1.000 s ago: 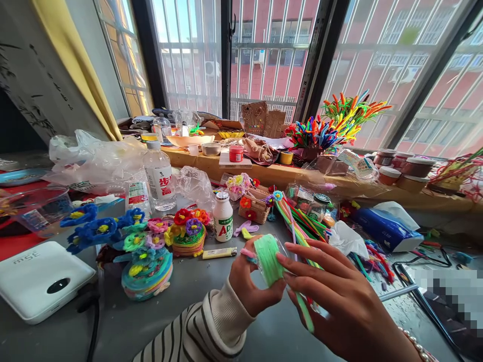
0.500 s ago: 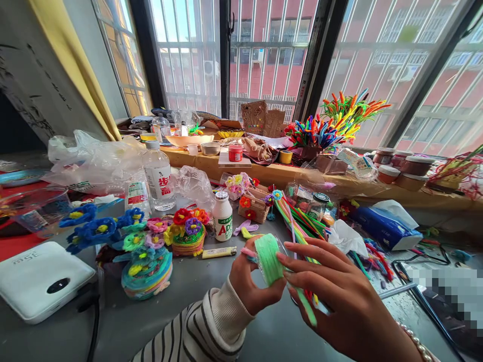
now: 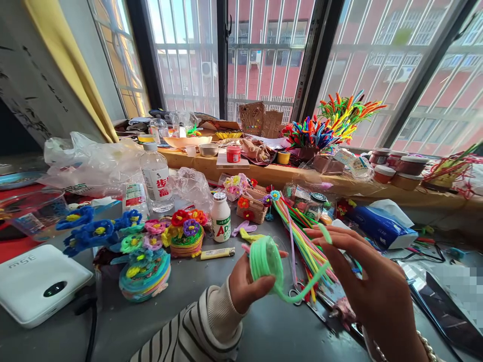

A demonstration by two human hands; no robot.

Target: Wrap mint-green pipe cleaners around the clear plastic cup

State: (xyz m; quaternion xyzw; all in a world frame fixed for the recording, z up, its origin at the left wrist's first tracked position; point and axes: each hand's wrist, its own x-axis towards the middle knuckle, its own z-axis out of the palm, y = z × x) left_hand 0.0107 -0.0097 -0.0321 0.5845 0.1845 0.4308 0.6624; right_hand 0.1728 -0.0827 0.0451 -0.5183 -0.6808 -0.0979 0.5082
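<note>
My left hand (image 3: 247,281) grips a round coil of light green pipe cleaner (image 3: 266,257) above the grey table (image 3: 211,281). A loose green tail (image 3: 305,287) runs from the coil down and up to my right hand (image 3: 366,284), which pinches its end near the fingertips. A bundle of coloured pipe cleaners (image 3: 302,236) lies on the table just behind both hands. A pair of scissors (image 3: 296,292) lies under the tail.
Pipe-cleaner flower baskets (image 3: 145,261) stand at left, with a small white bottle (image 3: 221,217), a yellow lighter (image 3: 218,253) and a water bottle (image 3: 156,176). A white device (image 3: 37,281) sits at near left. A blue tissue pack (image 3: 381,223) lies at right. The window ledge (image 3: 287,173) is crowded.
My right hand has moved right and away from the coil, drawing the green tail out into a loose loop. The left hand has kept the coil.
</note>
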